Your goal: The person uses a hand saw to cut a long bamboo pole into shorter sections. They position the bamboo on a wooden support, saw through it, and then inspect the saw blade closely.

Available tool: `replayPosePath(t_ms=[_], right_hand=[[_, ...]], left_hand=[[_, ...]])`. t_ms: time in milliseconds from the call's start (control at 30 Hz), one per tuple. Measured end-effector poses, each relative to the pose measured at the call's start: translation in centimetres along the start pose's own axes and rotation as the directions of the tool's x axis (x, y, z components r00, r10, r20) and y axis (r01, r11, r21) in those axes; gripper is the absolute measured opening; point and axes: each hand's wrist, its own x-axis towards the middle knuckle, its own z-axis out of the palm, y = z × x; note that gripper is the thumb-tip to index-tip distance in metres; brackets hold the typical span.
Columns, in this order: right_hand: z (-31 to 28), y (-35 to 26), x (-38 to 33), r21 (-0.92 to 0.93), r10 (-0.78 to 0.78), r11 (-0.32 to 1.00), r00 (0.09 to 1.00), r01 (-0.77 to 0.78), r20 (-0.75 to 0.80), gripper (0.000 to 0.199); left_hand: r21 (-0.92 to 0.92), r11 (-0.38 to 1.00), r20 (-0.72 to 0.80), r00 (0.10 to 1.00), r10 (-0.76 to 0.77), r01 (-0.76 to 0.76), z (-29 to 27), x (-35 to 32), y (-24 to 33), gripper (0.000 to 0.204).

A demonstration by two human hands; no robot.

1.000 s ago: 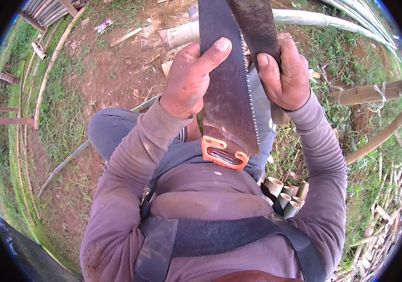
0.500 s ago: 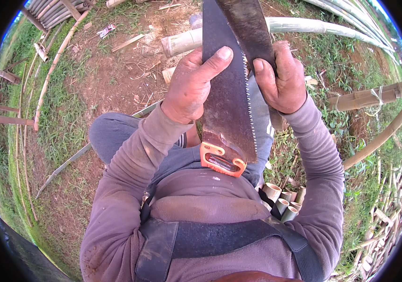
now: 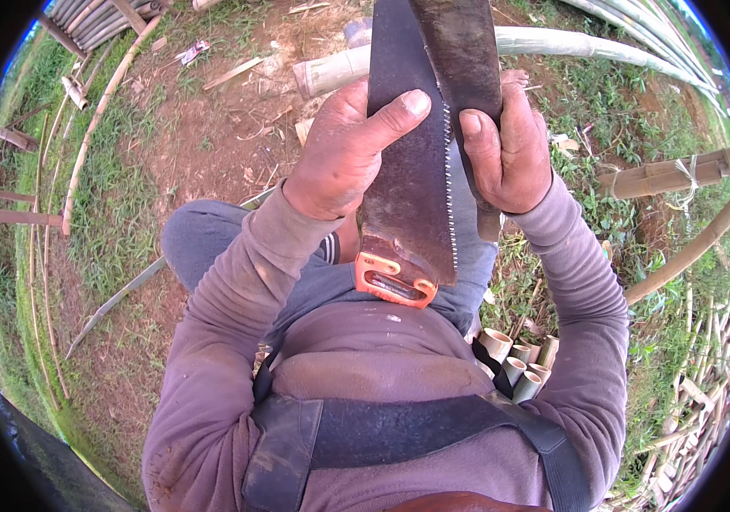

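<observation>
My left hand [image 3: 337, 155] is closed around the blade of a handsaw [image 3: 406, 192], its thumb flat on the dark steel. The saw's orange handle [image 3: 397, 280] points down toward my belly, and its toothed edge faces right. In my right hand [image 3: 519, 158] is a broad dark machete [image 3: 461, 53], gripped by the lower blade with the thumb in front. A short stub of its handle shows below that hand. The machete's blade crosses close to the saw's teeth near the top; whether the two touch, I cannot tell.
A pale bamboo pole [image 3: 553, 43] lies across the ground ahead. Several cut bamboo tubes [image 3: 514, 369] stand by my right side. A tied bamboo rail [image 3: 664, 177] is at the right, above a heap of split bamboo [image 3: 689, 418]. A long thin strip [image 3: 117, 299] lies left of my knee.
The saw's handle end has swung slightly left and up. The machete has shifted a little to the right and stands more upright. Both hands keep their grip.
</observation>
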Motion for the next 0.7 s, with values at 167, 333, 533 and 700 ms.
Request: replayPosePath(t_ms=[167,333,533,700], right_hand=[[0.3,-0.5,0.1,-0.047,-0.107,0.994,0.992,0.104,-0.061,0.022],[0.4,-1.4,-0.1,-0.055,-0.031,0.998,0.999,0.029,-0.038,0.019],[0.9,-2.5,-0.2,0.113,0.037,0.993,0.997,-0.03,-0.061,0.017],[1.1,-3.3,-0.2,0.233,0.146,0.964,0.988,-0.128,-0.058,0.016]], left_hand=[[0.06,0.997,0.01,0.999,0.044,-0.044,0.3,-0.2,0.3,0.035],[0.185,0.982,0.041,0.998,0.041,-0.048,-0.2,-0.6,0.8,0.035],[0.161,0.983,0.047,0.996,0.08,-0.087,-0.3,-0.7,0.6,0.034],[0.223,0.958,0.048,0.984,0.174,-0.18,0.0,-0.8,0.4,0.031]])
